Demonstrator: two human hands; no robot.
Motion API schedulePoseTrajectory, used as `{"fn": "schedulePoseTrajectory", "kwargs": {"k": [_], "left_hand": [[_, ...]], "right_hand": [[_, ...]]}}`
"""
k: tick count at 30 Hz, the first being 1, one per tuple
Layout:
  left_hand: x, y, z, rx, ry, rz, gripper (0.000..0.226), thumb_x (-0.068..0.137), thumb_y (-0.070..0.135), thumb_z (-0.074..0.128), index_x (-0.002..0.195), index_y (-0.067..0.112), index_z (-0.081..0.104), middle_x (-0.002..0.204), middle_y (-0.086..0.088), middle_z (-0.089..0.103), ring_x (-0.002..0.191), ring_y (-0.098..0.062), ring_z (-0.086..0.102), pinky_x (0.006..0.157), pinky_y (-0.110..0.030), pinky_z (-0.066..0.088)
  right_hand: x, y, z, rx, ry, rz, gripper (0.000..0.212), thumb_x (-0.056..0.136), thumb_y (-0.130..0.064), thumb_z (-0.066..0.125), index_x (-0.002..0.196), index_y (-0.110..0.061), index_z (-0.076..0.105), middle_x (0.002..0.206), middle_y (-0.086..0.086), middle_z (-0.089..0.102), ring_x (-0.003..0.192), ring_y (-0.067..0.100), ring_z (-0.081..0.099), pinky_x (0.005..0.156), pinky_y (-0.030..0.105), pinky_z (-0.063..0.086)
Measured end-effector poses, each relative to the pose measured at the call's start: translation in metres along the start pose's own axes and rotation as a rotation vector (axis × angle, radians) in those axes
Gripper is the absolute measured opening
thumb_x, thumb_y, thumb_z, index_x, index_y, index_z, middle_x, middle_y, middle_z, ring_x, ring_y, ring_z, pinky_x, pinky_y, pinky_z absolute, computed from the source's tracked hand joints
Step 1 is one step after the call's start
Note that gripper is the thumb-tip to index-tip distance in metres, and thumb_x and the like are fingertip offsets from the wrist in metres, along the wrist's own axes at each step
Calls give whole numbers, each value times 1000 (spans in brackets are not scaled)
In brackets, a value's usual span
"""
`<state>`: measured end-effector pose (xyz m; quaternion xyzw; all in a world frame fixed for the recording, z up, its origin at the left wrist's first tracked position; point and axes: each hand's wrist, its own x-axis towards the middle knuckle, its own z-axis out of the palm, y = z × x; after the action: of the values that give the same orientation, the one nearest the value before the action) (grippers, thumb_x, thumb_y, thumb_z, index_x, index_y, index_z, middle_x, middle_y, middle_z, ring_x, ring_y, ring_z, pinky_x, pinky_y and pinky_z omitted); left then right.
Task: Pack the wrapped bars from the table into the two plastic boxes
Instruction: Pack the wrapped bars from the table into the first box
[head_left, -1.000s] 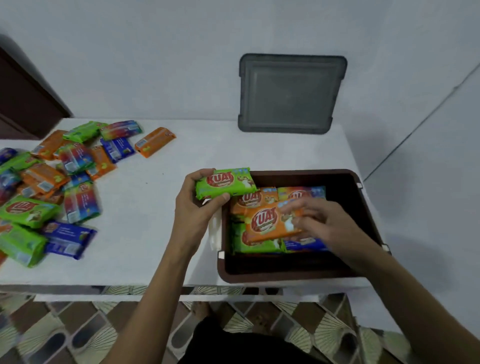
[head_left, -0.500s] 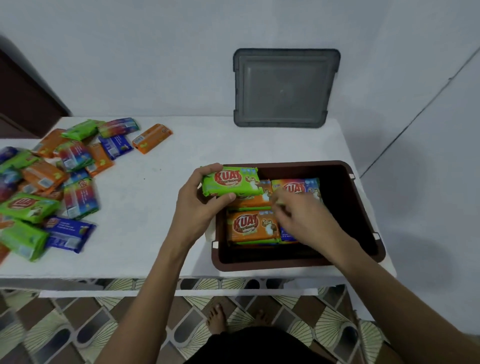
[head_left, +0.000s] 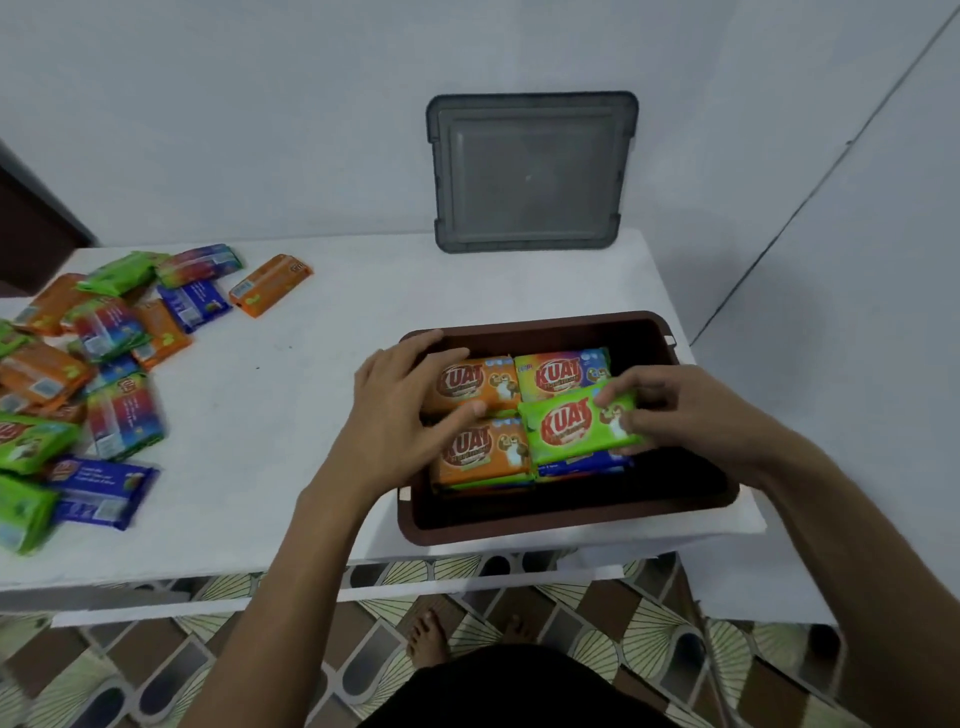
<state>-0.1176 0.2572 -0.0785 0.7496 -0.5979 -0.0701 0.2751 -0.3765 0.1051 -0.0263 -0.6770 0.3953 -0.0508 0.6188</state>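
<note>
A brown plastic box (head_left: 571, 522) sits at the table's front right with several wrapped bars stacked inside. My right hand (head_left: 675, 410) holds a green bar (head_left: 574, 431) by its right end, over a blue bar in the box's right stack. My left hand (head_left: 400, 415) rests with spread fingers over the box's left rim, its thumb touching the near orange bar (head_left: 483, 452). Another orange bar (head_left: 480, 382) and a rainbow bar (head_left: 563, 371) lie behind. A pile of loose bars (head_left: 93, 358) covers the table's left side.
A grey plastic lid or box (head_left: 530, 171) leans against the wall at the table's back. One orange bar (head_left: 270, 285) lies apart from the pile. The white table (head_left: 291, 415) ends just right of the brown box. Patterned floor tiles and bare feet show below.
The green bar passed from my left hand to my right hand and now lies on the box's right stack. My left hand moved onto the orange bars.
</note>
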Motion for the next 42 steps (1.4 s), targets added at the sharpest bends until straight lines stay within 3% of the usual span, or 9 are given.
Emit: {"fn": "schedulePoseTrajectory", "kwargs": {"k": [5, 9, 14, 20, 23, 25, 34, 38, 42], "left_hand": [[-3, -17, 12, -45, 77, -48, 46, 92, 46, 51, 133, 24, 57, 148, -2, 43, 135, -18, 36, 111, -45, 32], [-5, -19, 16, -74, 93, -57, 37, 94, 37, 50, 126, 22, 62, 148, -2, 43, 137, -18, 36, 111, -47, 34], [-6, -20, 18, -105, 105, -60, 35, 97, 36, 48, 123, 21, 65, 148, 0, 43, 137, -16, 35, 112, -38, 33], [-10, -25, 13, -160, 78, -29, 34, 98, 38, 47, 125, 26, 64, 150, 5, 40, 138, -10, 35, 108, -24, 32], [-15, -48, 4, -161, 130, -20, 29, 100, 37, 47, 121, 27, 65, 147, 6, 45, 134, -9, 42, 104, -20, 35], [-18, -76, -6, -134, 164, -93, 26, 100, 33, 50, 121, 29, 64, 141, 7, 51, 130, -7, 46, 103, -21, 38], [-3, -274, -84, 259, 263, -522, 26, 91, 23, 60, 114, 13, 67, 122, -15, 61, 110, -36, 57, 89, -46, 49], [8, -338, -116, 357, 166, -815, 41, 97, 43, 50, 127, 16, 54, 138, -22, 45, 123, -44, 43, 104, -53, 35], [23, -360, -124, 364, 99, -941, 51, 94, 56, 47, 131, 20, 46, 140, -25, 43, 125, -46, 43, 106, -53, 31]], "right_hand": [[18, 27, 8, -274, 85, 60, 18, 94, -1, 57, 98, -18, 63, 124, 4, 57, 112, 25, 60, 72, 35, 62], [23, 35, 15, -727, 164, 7, 14, 97, -14, 55, 103, -27, 54, 131, 6, 53, 105, 18, 54, 62, 16, 51], [23, 34, 26, -943, 78, -41, 9, 98, -16, 50, 104, -21, 45, 132, 11, 51, 109, 25, 54, 76, 26, 51], [31, 5, 44, -1208, 299, -80, 26, 99, -37, 42, 112, -20, 55, 103, 9, 62, 87, 25, 59, 69, 34, 51], [49, -27, 66, -1170, 470, -165, 23, 97, -40, 42, 102, -21, 52, 89, 4, 64, 73, 21, 55, 55, 29, 37], [69, -51, 85, -1077, 497, -247, 24, 97, -40, 44, 107, -20, 53, 88, 4, 63, 74, 20, 54, 58, 30, 39], [239, -126, 226, -877, 217, -398, 49, 96, -43, 49, 139, -23, 41, 122, 13, 52, 108, 30, 53, 84, 37, 47], [323, -132, 282, -922, 11, -270, 78, 90, -53, 57, 151, -22, 19, 152, 21, 24, 140, 41, 24, 109, 47, 32], [375, -135, 316, -970, 35, -231, 90, 81, -61, 63, 151, -28, 16, 159, 22, 8, 148, 41, 3, 117, 51, 18]]}}
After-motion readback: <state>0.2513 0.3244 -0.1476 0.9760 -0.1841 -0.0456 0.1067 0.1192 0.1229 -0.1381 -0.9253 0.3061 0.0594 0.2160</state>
